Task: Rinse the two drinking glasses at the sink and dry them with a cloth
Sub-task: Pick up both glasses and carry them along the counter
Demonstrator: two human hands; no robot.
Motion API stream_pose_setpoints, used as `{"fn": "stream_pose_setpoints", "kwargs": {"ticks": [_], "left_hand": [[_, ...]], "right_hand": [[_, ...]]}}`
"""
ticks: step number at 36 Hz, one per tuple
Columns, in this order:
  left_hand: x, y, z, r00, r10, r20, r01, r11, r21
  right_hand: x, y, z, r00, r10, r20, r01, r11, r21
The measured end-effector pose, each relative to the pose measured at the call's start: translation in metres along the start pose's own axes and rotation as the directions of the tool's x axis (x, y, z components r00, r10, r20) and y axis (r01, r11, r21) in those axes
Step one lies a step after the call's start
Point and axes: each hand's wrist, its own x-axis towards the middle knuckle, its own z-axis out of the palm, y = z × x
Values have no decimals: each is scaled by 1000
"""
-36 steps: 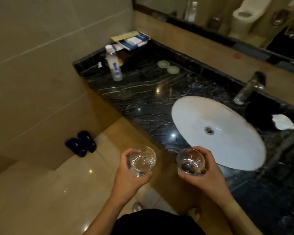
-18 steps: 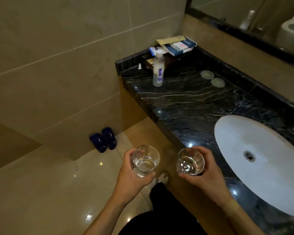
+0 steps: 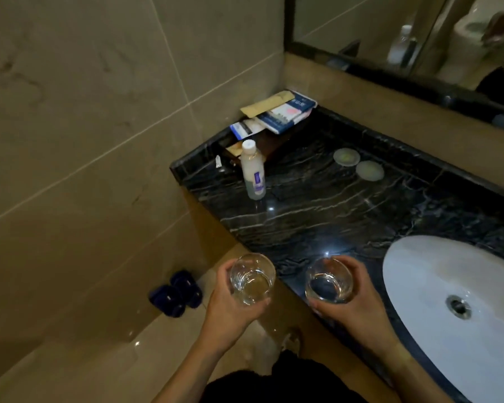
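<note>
The bottle (image 3: 253,170) standing on the black marble counter (image 3: 317,210) carries a blue label, too blurred to read, and the print on the blue-and-white packets (image 3: 285,112) in the back corner is not legible either. The left hand (image 3: 230,309) grips the left glass (image 3: 252,279) — upright, mouth up, held out over the floor just off the counter's front edge. The right hand (image 3: 358,298) curls round the right glass (image 3: 328,280), also upright with its mouth up, above the counter edge just left of the white sink (image 3: 437,286). Two pale round coasters (image 3: 358,164) lie near the back wall, and dark blue slippers (image 3: 176,292) sit on the floor.
</note>
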Motion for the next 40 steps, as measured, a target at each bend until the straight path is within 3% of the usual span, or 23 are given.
{"fn": "stream_pose_setpoints", "kwargs": {"ticks": [12,25,32,40], "left_hand": [[112,45,22,964,67,256,-67,998,-11],[259,76,52,820,131,557,-130,991,-41],[312,84,76,765,187,616,-168,982,-90],[340,96,111,808,210,551,-193,977,-89]], "right_hand": [[55,-11,-12,956,25,-291,-30,999,-14],[136,-26,11,799,160,-579,-140,987,80],[173,-35,22,706,192,-682,-155,981,116],[207,-32,9,648,254,-718,-206,966,155]]}}
